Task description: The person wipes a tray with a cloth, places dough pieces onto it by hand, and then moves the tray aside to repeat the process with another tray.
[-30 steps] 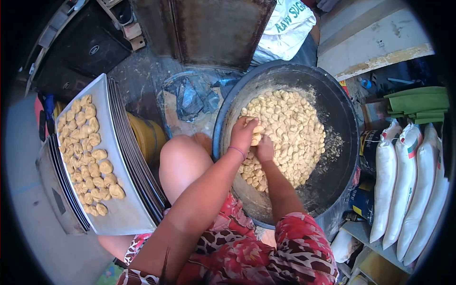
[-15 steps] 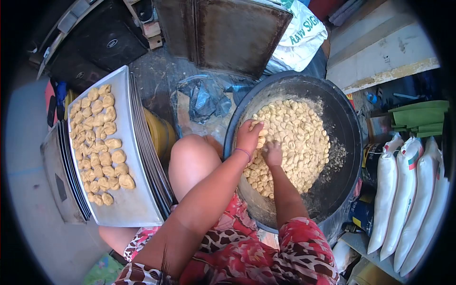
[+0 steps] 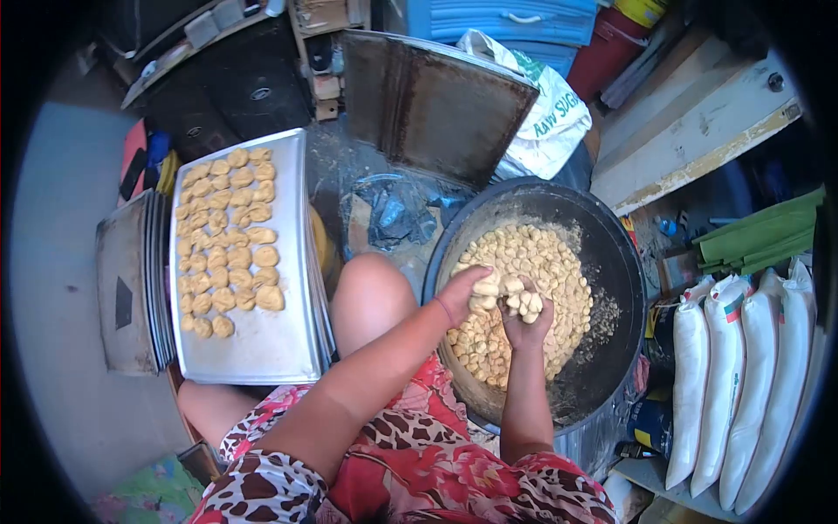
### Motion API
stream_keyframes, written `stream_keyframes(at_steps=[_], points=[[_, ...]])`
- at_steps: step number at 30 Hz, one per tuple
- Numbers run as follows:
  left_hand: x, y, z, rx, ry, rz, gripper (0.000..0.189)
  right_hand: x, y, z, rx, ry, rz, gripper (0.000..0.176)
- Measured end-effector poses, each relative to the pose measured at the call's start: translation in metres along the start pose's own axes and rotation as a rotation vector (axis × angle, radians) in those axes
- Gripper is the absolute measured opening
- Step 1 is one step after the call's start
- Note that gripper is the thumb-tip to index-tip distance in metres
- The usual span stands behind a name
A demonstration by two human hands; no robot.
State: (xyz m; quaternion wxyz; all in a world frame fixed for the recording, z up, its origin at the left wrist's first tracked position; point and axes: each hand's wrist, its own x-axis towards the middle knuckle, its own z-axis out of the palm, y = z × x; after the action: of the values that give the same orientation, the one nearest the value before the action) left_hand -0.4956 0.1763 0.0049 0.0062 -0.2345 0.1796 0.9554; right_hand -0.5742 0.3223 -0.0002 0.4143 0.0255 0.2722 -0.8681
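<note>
Small pale-yellow dough pieces [image 3: 559,271] are heaped in a big round black basin [image 3: 624,288]. Over the heap, my left hand [image 3: 461,295], with a thin band at its wrist, is closed around several dough pieces. Close beside it, my right hand [image 3: 530,330] is turned palm up, its fingers curled around a small cluster of the same pieces. The two handfuls nearly meet. To the left, a metal baking tray [image 3: 249,354] bears rows of flattened dough lumps [image 3: 229,244]; its near part is bare metal.
More trays [image 3: 131,288] lean at the far left. Dark metal sheets [image 3: 454,113] stand behind the basin, beside a white raw sugar sack [image 3: 554,122]. Long white filled bags [image 3: 724,375] line the right side, below folded green material [image 3: 759,236]. Crumpled plastic [image 3: 393,210] lies on the floor.
My right hand has come up out of the heap with dough pieces and turned palm up beside my left. The view has tilted upward, showing a blue drawer unit at the back.
</note>
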Motion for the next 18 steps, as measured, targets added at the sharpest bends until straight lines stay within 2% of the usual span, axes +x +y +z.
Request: stream_keyframes(at_steps=[1, 4, 5, 7, 8, 10, 11, 12, 14, 15, 16, 18], points=[[-0.010, -0.004, 0.011, -0.033, -0.017, 0.044, 0.022, -0.005, 0.010, 0.015, -0.147, 0.034, -0.114, 0.044], [-0.037, -0.012, 0.029, -0.080, -0.014, 0.171, 0.025, -0.025, 0.039, 0.058, -0.929, 0.230, -0.593, 0.039], [-0.054, -0.011, 0.035, -0.048, 0.006, 0.186, 0.026, -0.034, 0.045, 0.075, -0.918, 0.170, -0.579, 0.039], [-0.093, 0.001, 0.044, -0.018, 0.041, 0.261, 0.028, -0.049, 0.058, 0.107, -1.383, 0.043, -0.946, 0.042], [-0.110, 0.003, 0.044, -0.056, 0.010, 0.291, 0.028, -0.055, 0.062, 0.119, -1.366, -0.011, -0.942, 0.042], [-0.143, 0.013, 0.040, -0.096, -0.020, 0.344, 0.028, -0.065, 0.068, 0.135, -1.524, -0.434, -0.871, 0.047], [-0.163, 0.017, 0.035, -0.124, -0.085, 0.394, 0.031, -0.067, 0.072, 0.145, -1.541, -0.570, -0.801, 0.049], [-0.183, 0.020, 0.027, -0.146, -0.153, 0.439, 0.033, -0.070, 0.079, 0.158, -1.536, -0.593, -0.802, 0.049], [-0.219, 0.021, 0.004, -0.199, -0.122, 0.440, 0.035, -0.082, 0.102, 0.190, -1.686, -0.771, -0.860, 0.047], [-0.236, 0.021, -0.007, -0.248, -0.095, 0.423, 0.037, -0.088, 0.116, 0.201, -1.662, -0.784, -0.944, 0.044], [-0.254, 0.020, -0.018, -0.247, -0.091, 0.435, 0.037, -0.091, 0.130, 0.205, -1.653, -0.797, -0.945, 0.044], [-0.287, 0.011, -0.036, -0.270, -0.074, 0.559, 0.036, -0.090, 0.164, 0.201, -1.183, -0.859, -0.286, 0.042]])
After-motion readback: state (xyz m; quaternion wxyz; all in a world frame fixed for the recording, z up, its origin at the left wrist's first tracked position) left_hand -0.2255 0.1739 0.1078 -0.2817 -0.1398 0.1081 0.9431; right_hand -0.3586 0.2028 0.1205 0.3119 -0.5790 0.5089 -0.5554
